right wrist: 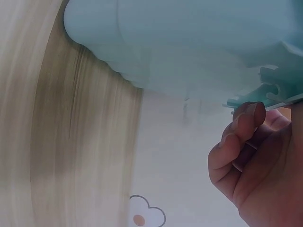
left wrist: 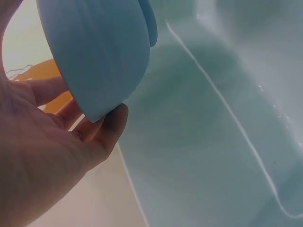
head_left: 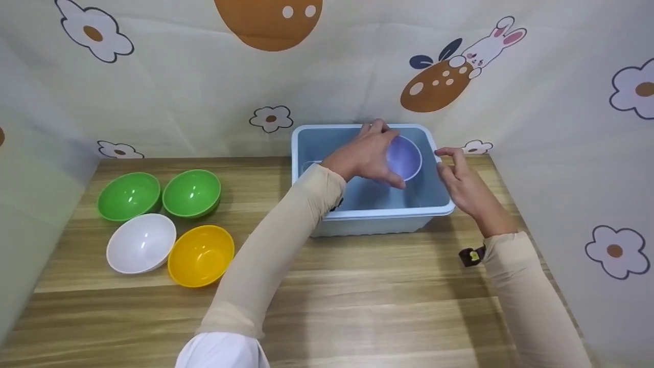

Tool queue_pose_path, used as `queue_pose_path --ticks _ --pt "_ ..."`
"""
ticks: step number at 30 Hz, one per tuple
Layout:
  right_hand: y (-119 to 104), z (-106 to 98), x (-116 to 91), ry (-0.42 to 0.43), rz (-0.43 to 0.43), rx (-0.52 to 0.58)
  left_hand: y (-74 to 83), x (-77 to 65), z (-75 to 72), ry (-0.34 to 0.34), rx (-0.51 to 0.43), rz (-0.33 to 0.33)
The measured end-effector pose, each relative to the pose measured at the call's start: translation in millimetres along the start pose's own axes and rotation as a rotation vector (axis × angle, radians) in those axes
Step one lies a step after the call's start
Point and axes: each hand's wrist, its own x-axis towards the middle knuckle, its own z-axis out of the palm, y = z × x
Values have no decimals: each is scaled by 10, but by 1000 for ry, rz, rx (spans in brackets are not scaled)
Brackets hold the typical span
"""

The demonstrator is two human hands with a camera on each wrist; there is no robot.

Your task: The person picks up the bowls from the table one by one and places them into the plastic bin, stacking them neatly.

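A purple bowl [head_left: 407, 159] is tilted on its side within the light blue plastic bin [head_left: 388, 211], its mouth facing right. My left hand [head_left: 364, 156] reaches over the bin and grips that bowl with fingers and thumb spread along its rim. From the left wrist, the bowl [left wrist: 99, 56] looks blue, and its edge lies against the fingers of the left hand [left wrist: 52, 151]. At the bin's right side, my right hand [head_left: 462, 186] holds the rim. The right wrist view has the curled fingers of the right hand [right wrist: 258, 158] under the rim of the bin [right wrist: 184, 42].
On the left of the wooden table [head_left: 357, 296] stand a left green bowl [head_left: 130, 196], another green bowl [head_left: 192, 193], a white bowl [head_left: 141, 243] and a yellow bowl [head_left: 201, 255]. A patterned cloth [head_left: 347, 66] hangs close behind the bin and along both sides.
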Motion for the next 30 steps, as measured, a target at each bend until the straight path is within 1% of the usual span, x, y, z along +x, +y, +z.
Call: queue_pose_path --ticks 4,8,12,17,23,30 --pt "-2 12 -2 5 -1 10 -13 -12 34 -24 -10 -6" --pt "4 14 -11 21 -6 25 -24 -14 57 -40 -19 2" --pt "9 15 -15 33 -14 33 -58 -7 72 -52 4 2" --pt "-8 25 -18 27 13 23 -97 -8 98 -68 32 -8" --pt "-25 38 -33 1 20 23 -123 -22 155 -110 46 -7" --pt "-25 15 -44 9 49 28 -134 7 191 -134 71 2"
